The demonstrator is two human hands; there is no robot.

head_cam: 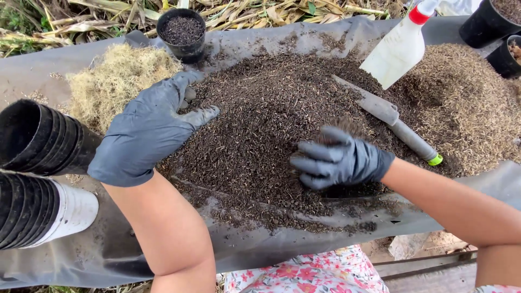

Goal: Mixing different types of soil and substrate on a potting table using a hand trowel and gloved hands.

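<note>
A big heap of dark potting mix lies on a grey plastic sheet. My left hand, in a dark grey glove, rests flat on the heap's left edge with its fingers spread, beside a pile of pale dry fibre. My right hand, gloved the same way, is cupped around a scoop of dark mix on the heap's near side. A small black pot filled with mix stands at the far edge of the sheet.
A grey trowel with a green-tipped handle lies on the heap. A white spray bottle leans at the back right. Light brown husk covers the right. Stacked black pots lie left; more pots stand top right.
</note>
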